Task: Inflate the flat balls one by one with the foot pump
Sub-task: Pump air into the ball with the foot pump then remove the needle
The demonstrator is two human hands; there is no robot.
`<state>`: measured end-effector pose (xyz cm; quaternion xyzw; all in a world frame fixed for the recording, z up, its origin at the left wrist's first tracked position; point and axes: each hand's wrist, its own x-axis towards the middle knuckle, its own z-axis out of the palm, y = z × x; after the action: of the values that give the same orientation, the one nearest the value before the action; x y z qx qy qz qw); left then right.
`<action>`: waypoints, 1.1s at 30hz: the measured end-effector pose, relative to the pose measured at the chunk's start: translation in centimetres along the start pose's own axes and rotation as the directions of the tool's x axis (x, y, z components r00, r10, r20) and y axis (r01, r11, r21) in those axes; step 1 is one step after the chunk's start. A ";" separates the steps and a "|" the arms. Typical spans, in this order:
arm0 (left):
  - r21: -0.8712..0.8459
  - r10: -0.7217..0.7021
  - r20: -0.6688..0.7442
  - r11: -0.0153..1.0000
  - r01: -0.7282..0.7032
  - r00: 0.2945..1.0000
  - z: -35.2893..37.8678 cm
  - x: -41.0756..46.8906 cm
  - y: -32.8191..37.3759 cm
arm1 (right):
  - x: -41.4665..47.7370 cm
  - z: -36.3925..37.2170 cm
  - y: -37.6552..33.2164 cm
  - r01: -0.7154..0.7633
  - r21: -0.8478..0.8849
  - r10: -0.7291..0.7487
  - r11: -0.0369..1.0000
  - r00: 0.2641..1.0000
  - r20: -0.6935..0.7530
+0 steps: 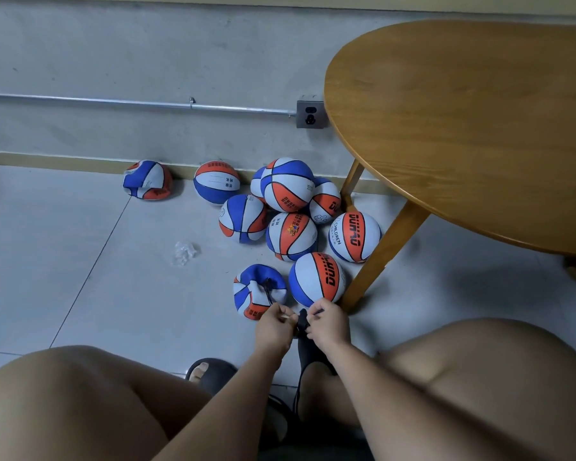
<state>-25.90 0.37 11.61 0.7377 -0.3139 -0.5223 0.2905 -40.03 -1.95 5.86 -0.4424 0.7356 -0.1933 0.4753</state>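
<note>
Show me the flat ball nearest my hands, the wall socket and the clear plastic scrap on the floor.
flat ball (253, 291): head view, its caved-in middle.
wall socket (310, 114): head view, faceplate middle.
clear plastic scrap (184, 252): head view, its middle.

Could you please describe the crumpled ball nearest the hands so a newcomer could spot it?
From the round wooden table on the right, follow its front leg down to the cluster of balls. The flat ball lies at the cluster's near edge, ahead of the left hand. Unlike the round ball beside it, it is caved in, with a black hose leading from it.
</note>
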 end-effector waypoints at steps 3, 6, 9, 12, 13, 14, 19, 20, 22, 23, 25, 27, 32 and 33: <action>0.010 -0.069 -0.018 0.998 0.069 0.997 0.0 0.7 -1.1 | 1.0 1.1 1.3 -0.057 0.009 0.056 0.998 0.998 0.023; -0.007 -0.113 -0.037 0.994 0.113 0.993 0.1 1.1 -1.5 | 1.4 2.0 1.4 -0.076 0.019 0.075 0.997 0.997 0.024; -0.032 -0.147 -0.032 0.989 0.146 0.989 0.2 1.3 -2.0 | 1.8 2.3 1.3 -0.128 -0.014 0.128 0.992 0.991 0.043; -0.108 -0.165 0.003 0.980 0.165 0.986 -0.1 0.9 -1.7 | 0.1 1.4 -1.4 -0.148 0.020 0.147 0.989 0.988 0.037; -0.158 -0.146 0.018 0.976 0.147 0.989 -0.2 0.9 -1.0 | -0.6 0.9 -2.8 -0.131 0.059 0.130 0.990 0.991 0.017; -0.220 -0.119 0.031 0.968 0.123 0.992 -0.4 0.9 0.1 | -1.6 0.2 -4.8 -0.101 0.092 0.102 0.991 0.995 -0.007; -0.415 0.006 0.036 0.910 0.009 0.999 -1.2 1.6 5.1 | -3.3 -2.0 -11.3 -0.002 0.328 0.022 0.945 0.998 -0.056; -0.427 0.011 0.042 0.904 0.008 0.999 -1.3 1.6 5.2 | -3.6 -2.1 -11.7 0.001 0.356 0.022 0.934 0.998 -0.060; -0.465 0.004 0.086 0.884 0.037 0.996 -1.3 1.2 4.8 | -3.9 -2.2 -11.3 -0.017 0.394 0.033 0.919 0.999 -0.034; -0.480 -0.004 0.121 0.875 0.062 0.993 -1.3 1.0 4.4 | -3.9 -2.2 -10.7 -0.040 0.407 0.049 0.913 0.999 -0.012; -0.479 -0.030 0.172 0.871 0.110 0.985 -1.3 0.5 3.8 | -3.6 -1.9 -9.4 -0.101 0.434 0.100 0.895 0.995 0.024; -0.452 -0.066 0.180 0.880 0.143 0.981 -1.3 0.4 3.2 | -3.0 -1.4 -8.0 -0.155 0.462 0.143 0.873 0.988 0.060; -0.336 -0.146 0.130 0.924 0.182 0.981 -1.2 1.7 1.0 | -2.8 -0.3 -5.9 -0.200 0.386 0.184 0.901 0.980 0.078; -0.286 -0.163 0.111 0.940 0.189 0.980 -1.1 2.0 0.4 | -2.8 0.0 -5.3 -0.211 0.350 0.194 0.913 0.978 0.082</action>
<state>-24.41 -1.30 11.09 0.6883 -0.1773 -0.6181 0.3357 -37.14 -2.47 11.13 -0.2746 0.7190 -0.2631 0.5817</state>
